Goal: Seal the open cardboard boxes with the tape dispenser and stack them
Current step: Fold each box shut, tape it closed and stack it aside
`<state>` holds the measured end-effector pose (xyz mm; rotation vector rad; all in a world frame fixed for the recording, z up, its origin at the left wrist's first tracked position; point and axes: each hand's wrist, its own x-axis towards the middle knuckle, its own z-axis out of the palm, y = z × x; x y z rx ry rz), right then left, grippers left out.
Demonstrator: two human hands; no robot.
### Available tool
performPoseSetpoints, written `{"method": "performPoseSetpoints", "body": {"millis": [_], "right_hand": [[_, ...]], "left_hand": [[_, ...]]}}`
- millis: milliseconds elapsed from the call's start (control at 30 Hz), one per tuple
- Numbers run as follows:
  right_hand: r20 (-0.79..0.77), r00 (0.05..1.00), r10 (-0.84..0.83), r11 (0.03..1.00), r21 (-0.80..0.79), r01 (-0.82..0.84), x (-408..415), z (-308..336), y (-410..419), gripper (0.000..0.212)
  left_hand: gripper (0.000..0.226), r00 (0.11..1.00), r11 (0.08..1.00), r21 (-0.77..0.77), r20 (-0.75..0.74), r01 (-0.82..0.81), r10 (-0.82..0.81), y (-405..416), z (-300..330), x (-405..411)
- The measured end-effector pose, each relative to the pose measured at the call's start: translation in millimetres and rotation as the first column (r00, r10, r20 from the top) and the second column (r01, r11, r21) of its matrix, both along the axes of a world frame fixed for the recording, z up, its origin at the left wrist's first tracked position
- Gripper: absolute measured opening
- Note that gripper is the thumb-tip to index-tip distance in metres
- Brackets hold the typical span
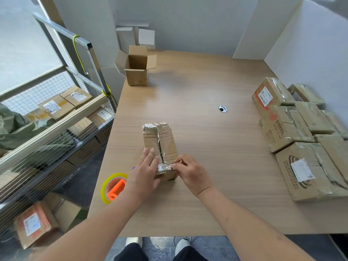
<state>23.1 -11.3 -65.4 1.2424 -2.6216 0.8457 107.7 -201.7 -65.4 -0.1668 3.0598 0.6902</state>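
A small cardboard box [165, 140] lies near the table's front, its two top flaps closed with a dark seam down the middle and crinkled old tape at both ends. My left hand [145, 172] rests flat on the box's near left flap with straight fingers. My right hand [190, 170] pinches the crumpled tape at the box's near end. The tape dispenser [114, 188], an orange handle in a yellow-rimmed roll, lies on the table's left edge beside my left wrist. An open box [136, 66] with raised flaps stands at the far left corner.
Several taped boxes [293, 136] are stacked along the table's right side. A round cable hole [223, 109] sits mid-table. Left of the table stands a wire-mesh cart [56, 117] holding more parcels. White boards lean on the back wall.
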Motion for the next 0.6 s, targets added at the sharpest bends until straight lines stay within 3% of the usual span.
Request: {"method": "performPoseSetpoints", "body": {"millis": [133, 267, 467, 600], "right_hand": [[0.252, 0.963, -0.094, 0.983, -0.126, 0.129, 3, -5, 1, 0.022], [0.555, 0.823, -0.118, 0.936, -0.214, 0.278, -1, -5, 7, 0.038], [0.609, 0.787, -0.099, 0.927, -0.231, 0.296, -3, -6, 16, 0.035], [0.607, 0.793, -0.060, 0.963, -0.175, 0.207, -11, 0, 25, 0.035]], "left_hand": [[0.075, 0.999, 0.999, -0.022, -0.010, -0.031, 0.031, 8, 1, -1], [0.076, 1.000, 0.999, -0.022, -0.013, -0.024, 0.024, 7, -1, -2], [0.077, 0.998, 0.999, 0.038, -0.058, -0.013, 0.016, 3, -6, 0], [0.067, 0.996, 0.997, 0.068, -0.077, -0.041, 0.046, 4, -2, -1]]}}
